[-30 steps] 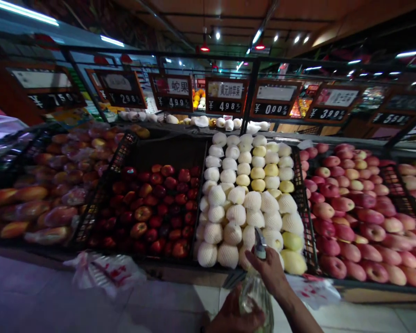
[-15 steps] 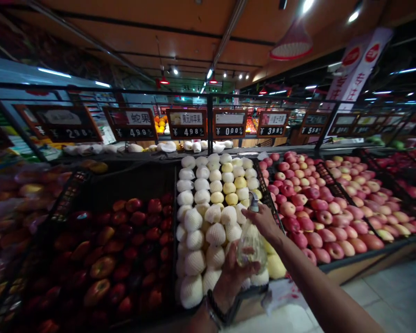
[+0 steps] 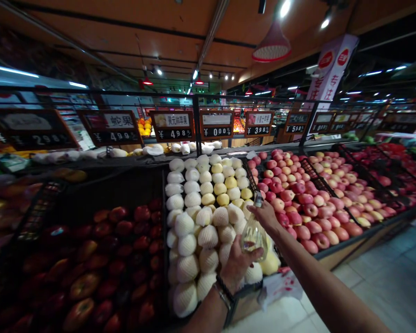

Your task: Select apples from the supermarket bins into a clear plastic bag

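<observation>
Bottle: clear spray bottle [image 3: 253, 233], upright, held over the front right part of the netted-fruit crate [image 3: 244, 296].
Left hand [image 3: 238, 263]: closed around the bottle's lower body from below, fingers wrapped on the near side; dark band [image 3: 225, 291] on the wrist.
Right hand [image 3: 267, 216]: gripping the bottle's top at the spray head [image 3: 258, 200], arm reaching in from the lower right.
Netted fruit [image 3: 208, 236]: pale fruit in white foam nets, stacked in rows under and beyond the bottle; a few bare yellow ones [image 3: 223, 199] in the middle rows.
Red apples [image 3: 125, 249]: dark red, in the crate just left of the netted fruit.
Pink apples [image 3: 308, 203]: sloping bed to the right, well spread toward the aisle.
Price signs [image 3: 173, 126]: black boards hung in a row above the fruit, digits lit.
Bag [image 3: 280, 286]: white plastic with red print, hanging at the surface's front edge below the hands.
Floor [image 3: 391, 273]: pale tiles at lower right.
</observation>
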A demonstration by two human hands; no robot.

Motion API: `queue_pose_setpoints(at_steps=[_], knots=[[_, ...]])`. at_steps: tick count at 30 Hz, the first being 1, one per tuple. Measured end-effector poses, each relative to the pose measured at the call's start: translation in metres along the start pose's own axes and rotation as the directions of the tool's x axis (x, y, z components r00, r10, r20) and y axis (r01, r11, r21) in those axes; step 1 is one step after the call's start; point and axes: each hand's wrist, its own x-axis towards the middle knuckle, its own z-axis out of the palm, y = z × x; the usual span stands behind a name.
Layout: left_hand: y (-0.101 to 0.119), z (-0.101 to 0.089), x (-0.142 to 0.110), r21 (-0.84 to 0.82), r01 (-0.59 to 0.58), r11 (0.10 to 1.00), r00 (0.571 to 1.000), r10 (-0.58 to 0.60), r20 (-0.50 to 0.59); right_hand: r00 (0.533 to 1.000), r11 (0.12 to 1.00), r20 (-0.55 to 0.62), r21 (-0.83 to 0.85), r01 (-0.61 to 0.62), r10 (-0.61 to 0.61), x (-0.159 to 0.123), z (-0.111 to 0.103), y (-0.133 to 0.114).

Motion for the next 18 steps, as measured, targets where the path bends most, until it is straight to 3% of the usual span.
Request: queue_pose_setpoints(at_steps=[4, 9, 14, 18], knots=[[-0.001, 0.0, -0.003, 0.01, -0.012, 1.0, 1.0, 0.012, -0.001, 1.0, 1.0, 0.006, -0.012, 0.014, -0.014, -0.003, 0.0, 0.005], [0.009, -0.015, -0.002, -0.011, -0.053, 0.999, 0.996, 0.052, -0.069, 0.995, 0.998, 0.085, 0.029, 0.049, -0.051, 0.003, 0.017, -0.02], [0.017, -0.042, -0.018, -0.055, -0.079, 0.995, 0.988, 0.071, -0.135, 0.991, 0.998, 0.124, 0.034, 0.051, -0.055, 0.002, 0.057, -0.047], [0.007, -0.07, -0.031, -0.075, -0.059, 0.995, 0.977, 0.042, -0.21, 0.983, 0.996, 0.156, 0.019, 0.091, -0.093, -0.018, 0.094, -0.059]])
